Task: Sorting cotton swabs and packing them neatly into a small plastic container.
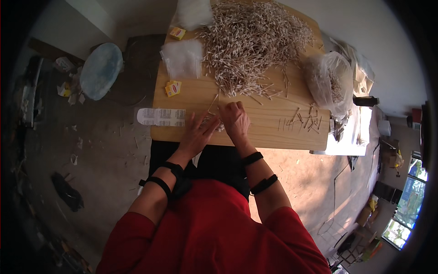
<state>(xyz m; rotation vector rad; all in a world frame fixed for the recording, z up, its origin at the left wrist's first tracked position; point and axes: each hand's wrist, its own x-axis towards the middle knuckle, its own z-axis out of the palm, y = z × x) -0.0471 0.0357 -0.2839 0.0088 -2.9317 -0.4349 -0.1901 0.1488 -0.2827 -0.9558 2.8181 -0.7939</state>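
At the near edge of the table, a small bunch of cotton swabs (211,121) lies side by side. My left hand (197,133) grips the bunch, its fingers lying along it. Right beside it, my right hand (236,120) has its fingers curled in a pinch; a thin swab stick seems to come out at the fingertips, though the fingers partly hide it. One loose swab (213,102) lies just beyond my hands. A large heap of cotton swabs (255,43) covers the far part of the table. A printed white card strip (162,117) lies left of my left hand.
Clear plastic bags (182,58) and small yellow packets (173,88) lie along the left side of the wooden table (269,137). Scattered swabs (311,121) lie at the right. A plastic sack (331,82) stands by the right edge. A pale blue round stool (101,71) is on the left.
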